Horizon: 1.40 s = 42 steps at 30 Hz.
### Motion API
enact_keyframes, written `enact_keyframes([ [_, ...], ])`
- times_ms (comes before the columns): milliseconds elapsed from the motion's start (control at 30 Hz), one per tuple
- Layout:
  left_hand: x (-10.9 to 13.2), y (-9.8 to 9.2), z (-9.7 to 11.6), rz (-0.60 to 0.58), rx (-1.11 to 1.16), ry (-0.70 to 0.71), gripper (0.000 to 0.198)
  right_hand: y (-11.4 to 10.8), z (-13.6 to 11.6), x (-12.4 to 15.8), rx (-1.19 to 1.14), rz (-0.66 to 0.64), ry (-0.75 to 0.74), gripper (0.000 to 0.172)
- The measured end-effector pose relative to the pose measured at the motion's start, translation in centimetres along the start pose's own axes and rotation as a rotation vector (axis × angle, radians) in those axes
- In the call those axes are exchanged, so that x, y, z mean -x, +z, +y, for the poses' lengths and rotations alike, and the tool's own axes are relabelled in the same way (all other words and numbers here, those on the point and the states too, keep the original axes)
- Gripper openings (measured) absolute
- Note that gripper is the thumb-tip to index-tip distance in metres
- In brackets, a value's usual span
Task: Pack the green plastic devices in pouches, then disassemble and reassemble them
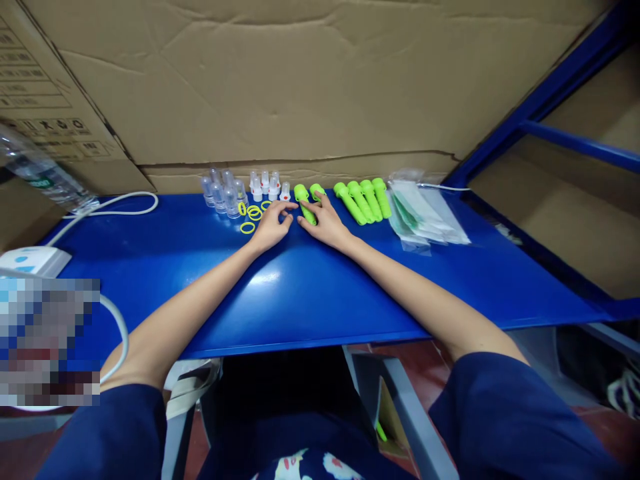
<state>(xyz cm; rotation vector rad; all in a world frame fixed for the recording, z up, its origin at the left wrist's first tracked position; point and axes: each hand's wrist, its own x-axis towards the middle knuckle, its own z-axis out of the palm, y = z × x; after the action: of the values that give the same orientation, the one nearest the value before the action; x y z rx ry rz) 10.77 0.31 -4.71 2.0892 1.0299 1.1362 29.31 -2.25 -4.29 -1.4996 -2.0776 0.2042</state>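
Observation:
Both my arms reach across a blue table [300, 293] to its far edge. My left hand [273, 225] lies flat with fingers spread, its fingertips beside some yellow rings [253, 213]. My right hand [325, 223] rests next to it, fingers touching a bright green plastic tube [303, 200] that lies on the table; a second green piece [316, 191] sits just behind. Neither hand has anything lifted off the surface.
Clear caps [223, 191] and white red-tipped caps [267, 186] stand at the back left. A row of green tubes [364, 197] and clear plastic bags [425, 213] lie to the right. A water bottle [45, 175] and white cable [115, 203] sit far left. Cardboard [300, 87] walls the back.

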Motion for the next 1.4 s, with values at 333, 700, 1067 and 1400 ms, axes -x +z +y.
enact_keyframes([
  [333,-0.1,0.6,0.5,-0.032,-0.276,-0.145,0.051,-3.4,-2.6,1.0,0.34,-0.052,-0.096,0.045],
  [700,-1.1,1.1,-0.4,-0.054,-0.325,-0.182,0.056,-5.1,-1.8,0.9,0.445,-0.161,-0.074,0.035],
  [1067,0.6,0.7,1.6,-0.103,-0.443,-0.076,0.047,-5.3,0.4,0.4,0.412,-0.105,0.144,0.049],
  [1400,1.2,-0.1,3.2,-0.163,-0.539,0.017,0.039,-5.2,-0.5,0.4,0.354,-0.19,0.297,0.056],
])
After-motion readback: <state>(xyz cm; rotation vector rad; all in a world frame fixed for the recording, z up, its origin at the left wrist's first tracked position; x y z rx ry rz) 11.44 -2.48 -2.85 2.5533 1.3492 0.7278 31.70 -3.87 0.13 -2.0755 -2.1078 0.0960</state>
